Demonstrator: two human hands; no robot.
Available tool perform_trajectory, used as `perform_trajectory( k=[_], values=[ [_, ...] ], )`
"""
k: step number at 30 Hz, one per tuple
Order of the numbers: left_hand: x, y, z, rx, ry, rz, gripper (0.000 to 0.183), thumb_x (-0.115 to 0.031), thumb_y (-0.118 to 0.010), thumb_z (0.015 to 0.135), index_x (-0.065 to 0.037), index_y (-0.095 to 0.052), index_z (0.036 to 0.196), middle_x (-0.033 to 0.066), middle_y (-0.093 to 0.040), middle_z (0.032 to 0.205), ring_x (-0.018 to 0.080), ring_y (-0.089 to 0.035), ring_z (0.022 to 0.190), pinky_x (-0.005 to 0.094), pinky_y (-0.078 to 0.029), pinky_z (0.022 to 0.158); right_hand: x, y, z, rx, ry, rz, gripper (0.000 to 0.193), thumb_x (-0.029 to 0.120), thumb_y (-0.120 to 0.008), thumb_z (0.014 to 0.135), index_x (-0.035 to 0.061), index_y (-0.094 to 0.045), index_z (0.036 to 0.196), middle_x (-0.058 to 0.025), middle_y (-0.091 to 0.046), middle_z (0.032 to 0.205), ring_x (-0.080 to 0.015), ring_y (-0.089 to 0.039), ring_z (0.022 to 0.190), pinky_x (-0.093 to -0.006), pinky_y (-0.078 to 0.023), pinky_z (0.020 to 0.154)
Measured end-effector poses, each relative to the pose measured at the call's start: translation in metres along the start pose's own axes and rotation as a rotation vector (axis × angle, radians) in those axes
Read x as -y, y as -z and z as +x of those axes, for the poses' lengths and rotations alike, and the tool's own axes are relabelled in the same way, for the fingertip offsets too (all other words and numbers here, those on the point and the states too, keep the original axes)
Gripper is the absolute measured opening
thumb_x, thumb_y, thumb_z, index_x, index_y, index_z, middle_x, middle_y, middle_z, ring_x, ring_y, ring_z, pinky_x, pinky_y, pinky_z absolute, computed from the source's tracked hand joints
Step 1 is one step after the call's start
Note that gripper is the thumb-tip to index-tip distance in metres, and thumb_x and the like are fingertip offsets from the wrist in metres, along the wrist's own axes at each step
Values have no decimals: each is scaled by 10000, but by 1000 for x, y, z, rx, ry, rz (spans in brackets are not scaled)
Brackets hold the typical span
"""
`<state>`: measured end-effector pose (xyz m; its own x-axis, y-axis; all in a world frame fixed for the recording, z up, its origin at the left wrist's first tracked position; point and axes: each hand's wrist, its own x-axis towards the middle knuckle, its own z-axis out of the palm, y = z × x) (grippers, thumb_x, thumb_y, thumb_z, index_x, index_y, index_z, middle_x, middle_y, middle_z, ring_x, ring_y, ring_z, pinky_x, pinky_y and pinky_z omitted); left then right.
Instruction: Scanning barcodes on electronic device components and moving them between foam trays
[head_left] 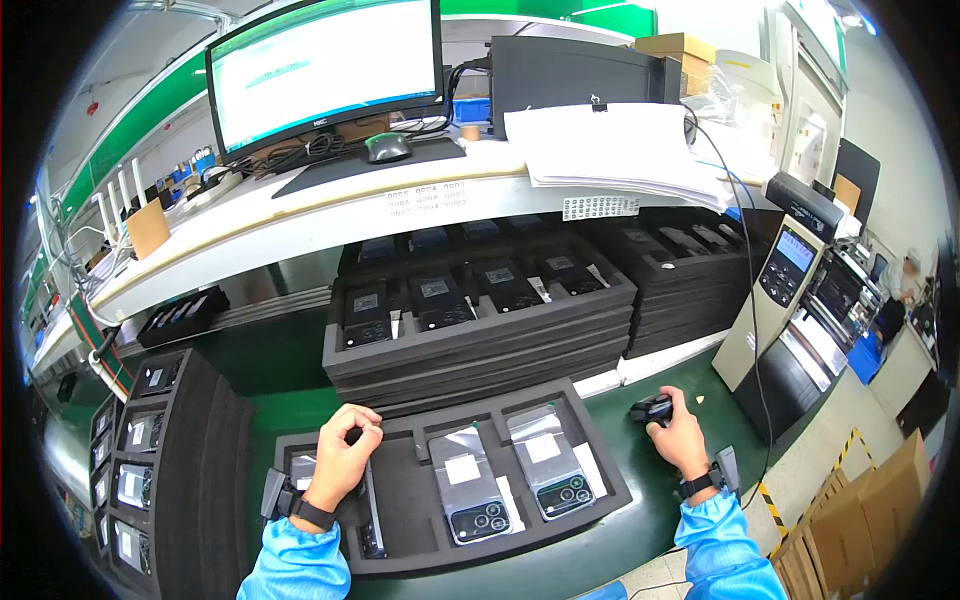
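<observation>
My left hand (pixel 345 455) is closed on the upper end of a dark smartphone (pixel 371 515), which stands on its long edge in a slot of the black foam tray (pixel 410 550). At the tray's right lie two smartphones, one in the middle (pixel 467 485) and one farther right (pixel 550 460). Both lie with their camera ends toward me and carry a white label. Another phone (pixel 303 466) shows partly behind my left wrist. Right of the tray, my right hand (pixel 680 437) grips a small black handheld device (pixel 651 408); its exact kind is unclear.
Stacked foam trays of phones (pixel 480 300) stand behind, with another stack (pixel 195 460) at the left. Above is a shelf (pixel 330 215) with a monitor (pixel 325 75), a mouse (pixel 387 147) and papers (pixel 610 150). A beige machine with a display (pixel 775 290) stands right, cardboard boxes (pixel 870 510) below.
</observation>
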<state>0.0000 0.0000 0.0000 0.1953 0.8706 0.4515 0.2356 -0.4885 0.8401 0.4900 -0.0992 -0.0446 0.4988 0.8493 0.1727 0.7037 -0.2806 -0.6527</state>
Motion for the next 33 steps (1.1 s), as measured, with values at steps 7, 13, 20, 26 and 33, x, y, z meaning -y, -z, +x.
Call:
perform_trajectory(
  k=[7, 13, 20, 26, 33],
  values=[
    [-2, 1, -1, -6, -4, 56, 110, -3, -677, 842, -8, -588, 777, 86, -677, 926, 166, -629, 890, 305, -485, 824, 2, 0, -1, 7, -16, -4, 671, 129, -689, 777, 197, -463, 1405, -239, -722, 1042, -458, -691, 968, -505, -544, 874],
    [-4, -1, 0, -9, -21, 33, 117, -3, -676, 853, -10, -585, 779, 78, -683, 920, 144, -622, 864, 293, -484, 805, 2, 0, -1, -18, -3, 2, 673, 132, -691, 776, 200, -466, 1407, -227, -722, 1054, -446, -694, 969, -495, -543, 879],
    [-3, 2, -3, 1, 19, 24, 112, -16, -661, 866, -2, -590, 781, 71, -692, 897, 126, -609, 838, 283, -480, 773, 3, 0, 0, 4, -29, 2, 678, 148, -708, 773, 206, -470, 1405, -234, -726, 1042, -453, -689, 998, -500, -546, 882],
    [-7, -3, 1, -14, 9, 36, 109, -22, -652, 880, -7, -589, 792, 56, -686, 865, 111, -595, 800, 275, -481, 741, 4, 1, -1, 0, -54, -26, 685, 163, -717, 774, 218, -471, 1411, -245, -726, 1045, -465, -685, 1008, -516, -541, 890],
    [-5, -2, -1, -8, 27, 28, 107, -28, -644, 891, -4, -590, 802, 51, -687, 849, 89, -576, 780, 254, -465, 708, 7, 2, -1, 13, -61, -8, 684, 160, -701, 775, 213, -470, 1416, -244, -726, 1052, -453, -684, 1028, -501, -540, 895]
  ],
)
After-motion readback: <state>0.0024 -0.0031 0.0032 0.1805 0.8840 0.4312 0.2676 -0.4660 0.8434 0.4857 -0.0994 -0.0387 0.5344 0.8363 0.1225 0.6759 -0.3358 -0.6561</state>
